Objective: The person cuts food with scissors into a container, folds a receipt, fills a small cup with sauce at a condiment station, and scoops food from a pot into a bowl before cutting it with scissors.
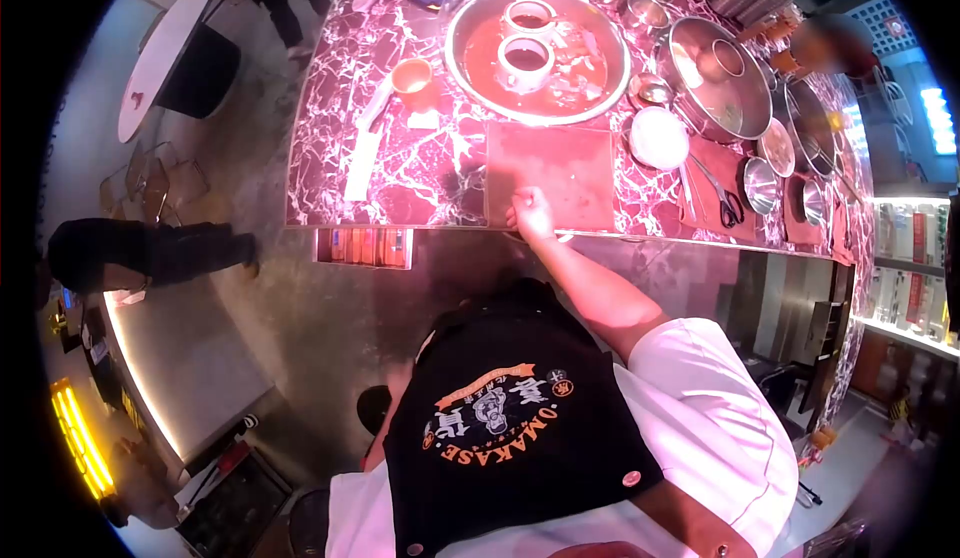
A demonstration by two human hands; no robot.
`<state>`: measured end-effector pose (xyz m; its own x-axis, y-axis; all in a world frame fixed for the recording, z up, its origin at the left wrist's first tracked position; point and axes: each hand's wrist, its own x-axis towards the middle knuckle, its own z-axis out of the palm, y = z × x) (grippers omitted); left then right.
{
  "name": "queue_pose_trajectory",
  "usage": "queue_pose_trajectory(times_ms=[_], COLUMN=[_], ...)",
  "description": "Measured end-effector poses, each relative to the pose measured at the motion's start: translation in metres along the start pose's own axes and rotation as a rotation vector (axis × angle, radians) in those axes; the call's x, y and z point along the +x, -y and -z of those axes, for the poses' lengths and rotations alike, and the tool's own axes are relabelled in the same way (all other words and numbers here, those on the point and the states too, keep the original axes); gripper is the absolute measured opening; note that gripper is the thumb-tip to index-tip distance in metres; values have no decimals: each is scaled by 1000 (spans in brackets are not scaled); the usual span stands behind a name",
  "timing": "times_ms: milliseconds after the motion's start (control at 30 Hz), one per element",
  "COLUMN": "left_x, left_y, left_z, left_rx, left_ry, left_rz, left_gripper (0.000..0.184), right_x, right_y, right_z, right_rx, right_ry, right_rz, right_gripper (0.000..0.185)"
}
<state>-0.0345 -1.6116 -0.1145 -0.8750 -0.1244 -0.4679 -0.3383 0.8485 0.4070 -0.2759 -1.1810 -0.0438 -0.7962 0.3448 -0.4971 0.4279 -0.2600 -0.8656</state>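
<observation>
My right hand (531, 212) rests at the front edge of the marble-patterned table, over a reddish-brown mat (552, 163). Its fingers look curled, and what they hold, if anything, is hidden. Just beyond the mat sits a wide steel basin (457, 78) of reddish liquid with pieces in it. Two round cups (526, 54) stand inside that basin. To the right of the mat is a round white bowl (659, 138). My left hand is out of sight; only part of that arm shows beside the black apron (520, 428).
An orange cup (411, 78) and a white packet (363, 166) lie on the left. Black-handled scissors (733, 208), a large divided pot (675, 88) and several steel bowls (760, 186) crowd the right. An open drawer (364, 248) juts out below the table edge. Another person (150, 250) is at far left.
</observation>
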Motion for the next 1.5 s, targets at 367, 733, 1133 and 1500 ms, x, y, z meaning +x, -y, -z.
queue_pose_trajectory(times_ms=[367,733,1133,1500], left_x=[-147,-83,232,432], left_y=[78,290,296,334], left_z=[-1,83,309,431], left_rx=[-983,-1083,-956,-950], left_ry=[-122,-213,57,146], left_rz=[865,1034,528,575], left_gripper=[38,34,30,25], right_x=[-14,-134,-87,20], right_y=[-23,-29,-14,53], right_z=[-16,-331,-503,-362], right_rx=[-355,-878,-642,-506], right_ry=[170,821,709,-591], right_rz=[509,420,349,371], right_gripper=[10,27,15,13])
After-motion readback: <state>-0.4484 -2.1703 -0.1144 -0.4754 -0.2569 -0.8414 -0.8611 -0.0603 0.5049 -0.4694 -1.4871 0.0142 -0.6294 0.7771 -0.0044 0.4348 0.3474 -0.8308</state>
